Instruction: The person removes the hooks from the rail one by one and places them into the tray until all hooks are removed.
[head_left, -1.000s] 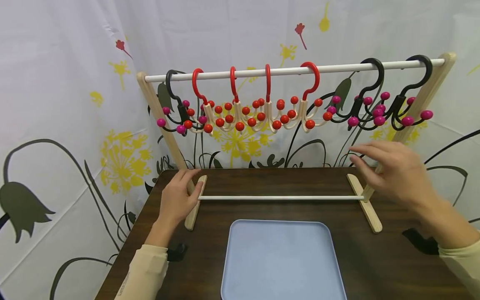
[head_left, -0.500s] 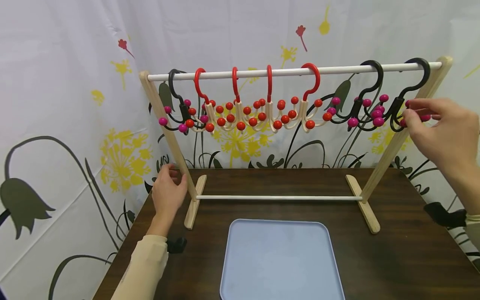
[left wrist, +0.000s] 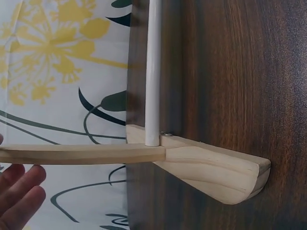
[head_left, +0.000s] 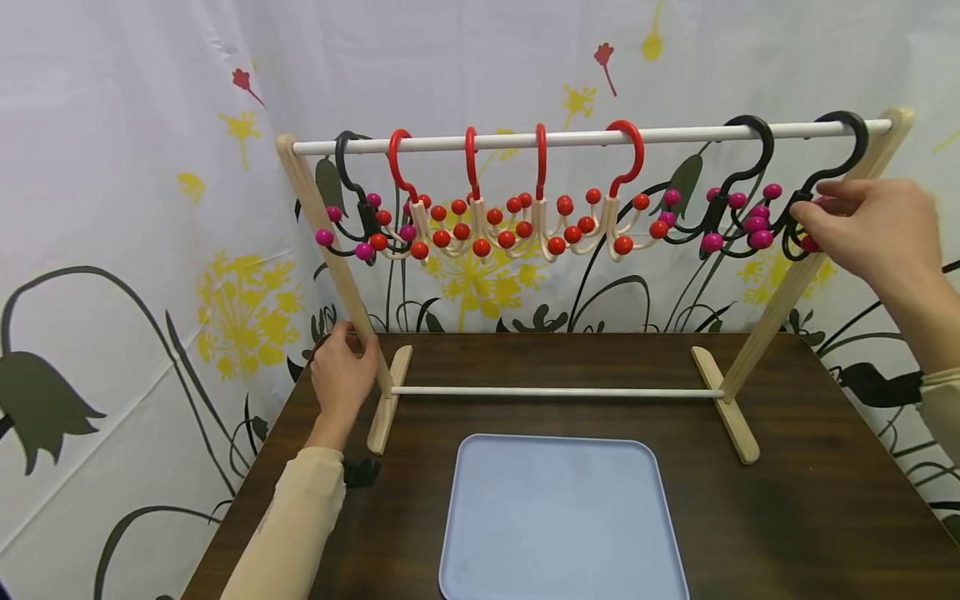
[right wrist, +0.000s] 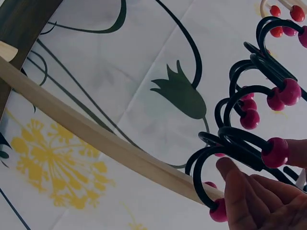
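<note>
- Head view: right hand [head_left: 873,229] pinches rightmost hanger [right wrist: 244,157], black; fingers nearly closed on it, below the hook.
- That hanger hooks over top rod [head_left: 577,138]; six other hangers [head_left: 542,162] left of it.
- Left hand [head_left: 343,367] at left post [head_left: 342,283]: fingers part-curled, thumb opposite; can't tell if gripping.
- Tray [head_left: 562,521] on table [head_left: 810,517], in front of lower rod [head_left: 555,392].
</note>
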`<state>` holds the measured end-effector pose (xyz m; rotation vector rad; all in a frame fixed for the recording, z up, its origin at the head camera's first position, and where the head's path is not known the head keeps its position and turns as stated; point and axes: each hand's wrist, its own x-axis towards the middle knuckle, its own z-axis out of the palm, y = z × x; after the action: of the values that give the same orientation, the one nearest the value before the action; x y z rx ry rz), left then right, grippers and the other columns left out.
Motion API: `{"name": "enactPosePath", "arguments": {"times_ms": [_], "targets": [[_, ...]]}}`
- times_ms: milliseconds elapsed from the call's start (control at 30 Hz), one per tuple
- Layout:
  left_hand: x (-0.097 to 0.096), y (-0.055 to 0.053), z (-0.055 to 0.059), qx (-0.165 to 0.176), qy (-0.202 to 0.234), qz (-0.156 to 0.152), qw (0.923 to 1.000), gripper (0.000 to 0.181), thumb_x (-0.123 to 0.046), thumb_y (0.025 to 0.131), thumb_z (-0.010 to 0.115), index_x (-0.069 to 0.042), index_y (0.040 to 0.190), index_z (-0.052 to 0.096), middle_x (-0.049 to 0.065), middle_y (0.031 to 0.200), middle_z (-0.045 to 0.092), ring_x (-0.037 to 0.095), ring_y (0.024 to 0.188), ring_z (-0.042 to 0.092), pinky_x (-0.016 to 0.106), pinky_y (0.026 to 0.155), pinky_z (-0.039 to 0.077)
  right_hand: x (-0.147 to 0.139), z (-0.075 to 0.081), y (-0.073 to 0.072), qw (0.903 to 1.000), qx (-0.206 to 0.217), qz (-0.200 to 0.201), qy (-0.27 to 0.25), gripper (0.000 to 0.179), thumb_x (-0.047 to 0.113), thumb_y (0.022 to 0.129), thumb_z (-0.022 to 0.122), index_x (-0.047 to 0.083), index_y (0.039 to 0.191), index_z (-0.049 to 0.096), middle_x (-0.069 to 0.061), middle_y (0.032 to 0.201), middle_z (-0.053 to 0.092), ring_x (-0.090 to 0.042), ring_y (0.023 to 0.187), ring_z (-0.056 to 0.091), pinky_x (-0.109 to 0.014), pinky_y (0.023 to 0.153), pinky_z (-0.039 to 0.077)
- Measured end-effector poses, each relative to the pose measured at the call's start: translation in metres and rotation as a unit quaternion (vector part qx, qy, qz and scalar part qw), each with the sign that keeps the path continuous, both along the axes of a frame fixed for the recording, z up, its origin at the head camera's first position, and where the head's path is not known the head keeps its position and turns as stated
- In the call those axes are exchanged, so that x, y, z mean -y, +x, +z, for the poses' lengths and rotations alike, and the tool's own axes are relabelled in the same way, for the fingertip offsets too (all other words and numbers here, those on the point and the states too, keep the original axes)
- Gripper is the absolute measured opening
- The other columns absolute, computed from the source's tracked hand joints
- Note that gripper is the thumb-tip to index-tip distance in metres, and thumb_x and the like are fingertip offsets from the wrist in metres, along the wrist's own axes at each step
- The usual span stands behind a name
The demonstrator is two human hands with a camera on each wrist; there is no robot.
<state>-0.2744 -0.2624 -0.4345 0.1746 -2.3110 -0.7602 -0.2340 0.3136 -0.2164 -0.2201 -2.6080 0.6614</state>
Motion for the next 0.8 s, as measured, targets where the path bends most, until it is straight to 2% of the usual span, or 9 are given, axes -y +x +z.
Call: {"name": "enactPosePath", "arguments": {"times_ms": [200,467,500,567,633,700,733,800], "targets": [[0.002,-0.002,-0.006,-0.021,-0.015,0.017,0.9995,0.022,-0.028,0.087,0.067,-0.009,0.098,0.064,0.009,0.079,0.068,0.037,0.067,0.063,0.055,0.057,0.045,0.000,-0.002,-0.010,0.9996,0.029,0.003,0.002,0.066,0.042,0.095,0.052,-0.011,0.134,0.050,-0.034,0.125,0.055,-0.051,0.116,0.052,-0.038,0.064,0.044],[0.000,-0.004,-0.008,-0.030,-0.017,0.022,0.9992,0.018,-0.025,0.087,0.067,-0.009,0.094,0.063,0.009,0.074,0.063,0.037,0.063,0.059,0.054,0.053,0.041,0.001,-0.002,-0.018,0.9995,0.029,-0.008,0.003,0.060,0.039,0.096,0.051,-0.010,0.130,0.056,-0.030,0.123,0.057,-0.049,0.109,0.058,-0.028,0.060,0.036],[0.000,-0.004,-0.008,-0.029,-0.019,0.024,0.9991,0.018,-0.024,0.086,0.067,-0.009,0.094,0.062,0.008,0.073,0.062,0.037,0.062,0.058,0.053,0.053,0.041,0.000,-0.001,-0.018,0.9996,0.027,-0.009,0.004,0.059,0.039,0.096,0.052,-0.010,0.129,0.057,-0.029,0.122,0.058,-0.044,0.101,0.063,-0.027,0.060,0.036],[-0.001,-0.006,-0.008,-0.028,-0.023,0.026,0.9990,0.017,-0.024,0.086,0.067,-0.009,0.092,0.061,0.007,0.072,0.061,0.036,0.061,0.058,0.053,0.052,0.040,0.000,-0.001,-0.018,0.9996,0.028,-0.007,-0.004,0.057,0.038,0.097,0.053,-0.010,0.129,0.057,-0.030,0.122,0.058,-0.025,0.079,0.070,-0.021,0.057,0.036],[-0.001,-0.007,-0.008,-0.030,-0.026,0.026,0.9988,0.016,-0.023,0.086,0.067,-0.009,0.091,0.060,0.007,0.071,0.060,0.036,0.060,0.057,0.052,0.051,0.040,0.001,0.000,-0.018,0.9996,0.024,-0.007,-0.011,0.056,0.036,0.097,0.053,-0.010,0.128,0.057,-0.030,0.122,0.058,-0.004,0.062,0.062,-0.017,0.054,0.036],[-0.001,-0.008,-0.007,-0.031,-0.028,0.027,0.9988,0.016,-0.023,0.086,0.067,-0.010,0.089,0.059,0.007,0.070,0.059,0.036,0.059,0.057,0.052,0.050,0.039,0.001,0.001,-0.017,0.9997,0.017,-0.001,-0.020,0.054,0.035,0.098,0.054,-0.010,0.128,0.057,-0.030,0.123,0.058,0.014,0.052,0.045,-0.011,0.050,0.036],[-0.002,-0.008,-0.006,-0.030,-0.028,0.026,0.9988,0.016,-0.023,0.086,0.067,-0.010,0.088,0.058,0.007,0.069,0.059,0.036,0.059,0.057,0.051,0.049,0.039,0.002,0.002,-0.016,0.9997,0.013,-0.001,-0.021,0.053,0.034,0.098,0.054,-0.010,0.127,0.057,-0.030,0.123,0.058,0.010,0.054,0.052,-0.011,0.051,0.036],[-0.002,-0.008,-0.005,-0.027,-0.027,0.026,0.9989,0.016,-0.022,0.086,0.067,-0.010,0.088,0.058,0.007,0.069,0.058,0.036,0.058,0.057,0.051,0.049,0.039,0.003,0.003,-0.014,1.0000,-0.001,-0.003,-0.009,0.050,0.033,0.098,0.055,-0.009,0.125,0.059,-0.029,0.122,0.060,0.006,0.063,0.054,-0.014,0.055,0.037]]}}
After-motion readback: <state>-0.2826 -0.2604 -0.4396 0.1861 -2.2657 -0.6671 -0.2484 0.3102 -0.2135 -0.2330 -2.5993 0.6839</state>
